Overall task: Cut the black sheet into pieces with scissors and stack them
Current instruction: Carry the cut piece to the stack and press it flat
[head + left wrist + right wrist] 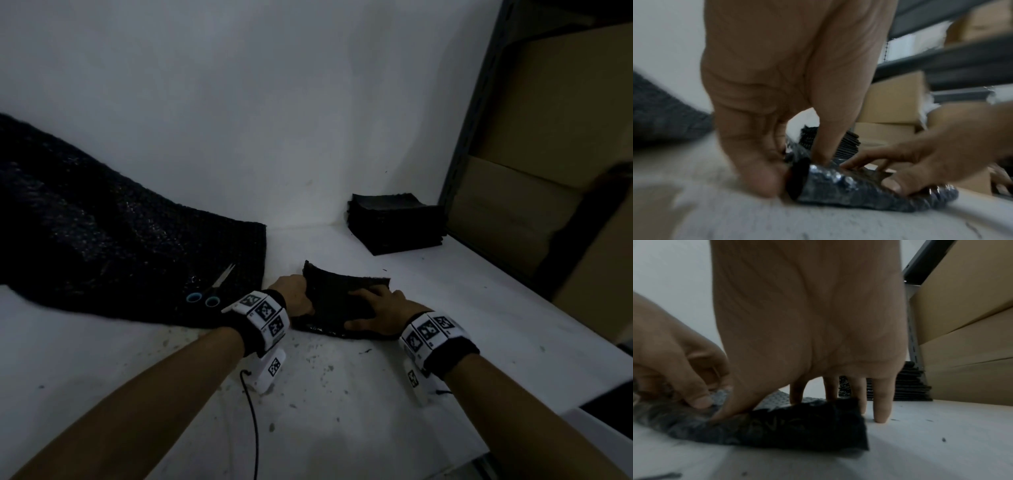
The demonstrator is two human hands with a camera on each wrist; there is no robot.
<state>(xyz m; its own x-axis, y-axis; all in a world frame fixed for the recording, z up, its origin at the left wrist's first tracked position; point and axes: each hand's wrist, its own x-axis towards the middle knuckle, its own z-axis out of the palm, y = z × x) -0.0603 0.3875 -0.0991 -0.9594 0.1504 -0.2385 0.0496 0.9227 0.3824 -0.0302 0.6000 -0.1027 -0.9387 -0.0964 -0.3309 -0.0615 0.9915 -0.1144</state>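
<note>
Black cut piece (337, 294) lies near the table's (342, 394) middle, its far edge curling up. The left hand (294, 294) pinches its left edge; the right hand (382, 313) presses spread fingers onto it. Scissors (214, 287) rest on the black sheet (102, 233) at the left edge.

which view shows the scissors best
The head view. There the scissors lie on the big black sheet, blue handle rings toward the person, untouched by either hand. Neither wrist view shows the scissors at all; both are filled by the hands and the cut piece.
</note>
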